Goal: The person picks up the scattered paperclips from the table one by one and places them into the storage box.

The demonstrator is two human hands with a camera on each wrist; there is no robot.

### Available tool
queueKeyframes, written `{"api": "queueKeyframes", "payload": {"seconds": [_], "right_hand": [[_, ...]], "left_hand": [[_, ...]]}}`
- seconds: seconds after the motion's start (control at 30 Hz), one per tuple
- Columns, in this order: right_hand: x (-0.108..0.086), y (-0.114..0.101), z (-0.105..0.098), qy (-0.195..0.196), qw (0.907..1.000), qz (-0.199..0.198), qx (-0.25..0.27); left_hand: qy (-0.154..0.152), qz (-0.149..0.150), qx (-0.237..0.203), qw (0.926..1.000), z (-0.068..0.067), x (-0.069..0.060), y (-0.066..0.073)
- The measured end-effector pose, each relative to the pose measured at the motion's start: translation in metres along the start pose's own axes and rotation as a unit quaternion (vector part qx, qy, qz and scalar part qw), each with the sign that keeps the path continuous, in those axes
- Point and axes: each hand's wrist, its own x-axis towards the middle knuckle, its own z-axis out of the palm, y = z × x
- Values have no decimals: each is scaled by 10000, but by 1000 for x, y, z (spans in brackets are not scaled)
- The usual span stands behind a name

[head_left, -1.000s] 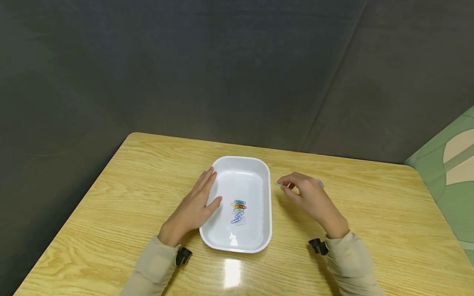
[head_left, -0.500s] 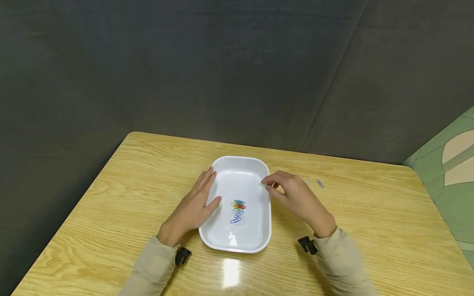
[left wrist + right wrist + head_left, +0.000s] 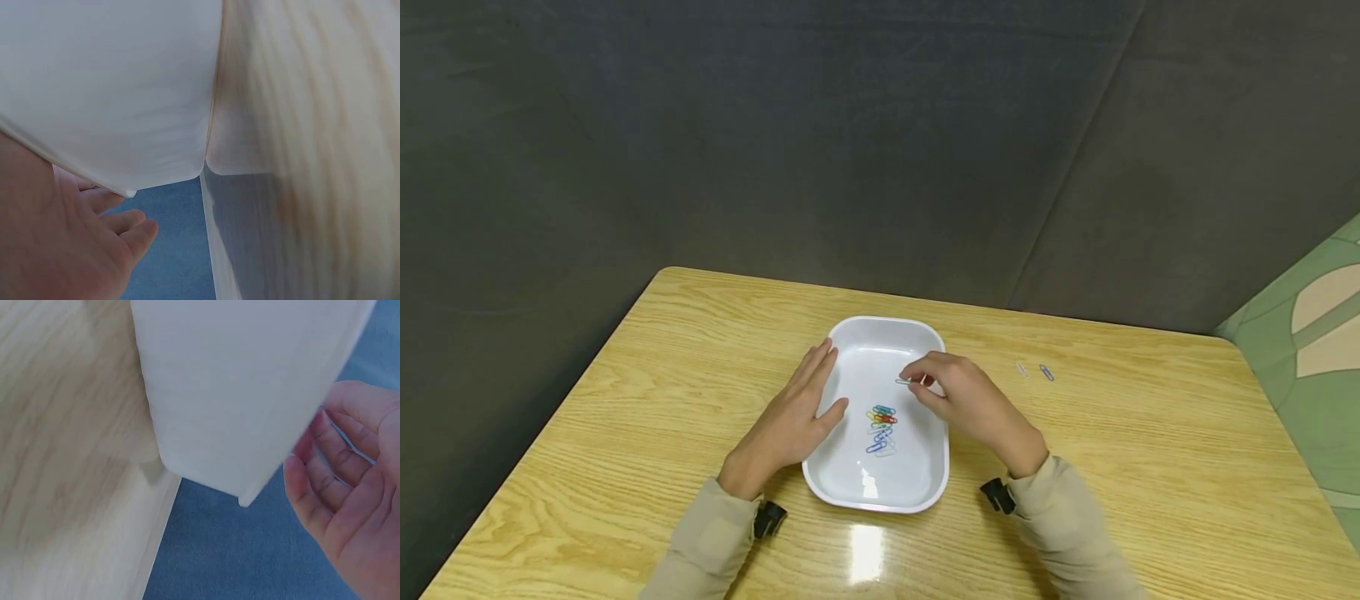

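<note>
A white rectangular tray (image 3: 913, 483) stands on the table, with several coloured paper clips (image 3: 885, 419) heaped near its middle. Over the inside of the tray, my right hand (image 3: 964, 398) pinches a greenish paper clip (image 3: 902, 382) between thumb and fingertips. My left hand (image 3: 792, 423) rests at the tray's left rim, fingers extended and thumb reaching over the edge. The left wrist view shows the palm of this hand (image 3: 69, 244) beside the tray's outer wall (image 3: 125, 112). In the right wrist view the rim hides the pinched clip from the curled fingers (image 3: 325, 475).
Right of the tray, a white paper clip (image 3: 1022, 369) and a blue paper clip (image 3: 1047, 372) lie on the wooden table (image 3: 1150, 433). A dark curtain (image 3: 850, 150) rises behind the table's far edge. Black wrist cameras sit at both cuffs.
My right hand has moved left from beside the tray, across its right rim, carrying the greenish paper clip. The white clip on the table has come into view. The left hand keeps its place.
</note>
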Motion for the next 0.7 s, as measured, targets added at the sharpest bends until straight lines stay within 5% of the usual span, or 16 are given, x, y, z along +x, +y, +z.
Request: {"api": "queueKeyframes", "payload": {"seconds": [0.7], "right_hand": [[13, -5, 23, -631, 9980, -30, -76]], "left_hand": [[2, 49, 35, 10000, -1, -1, 0]]}}
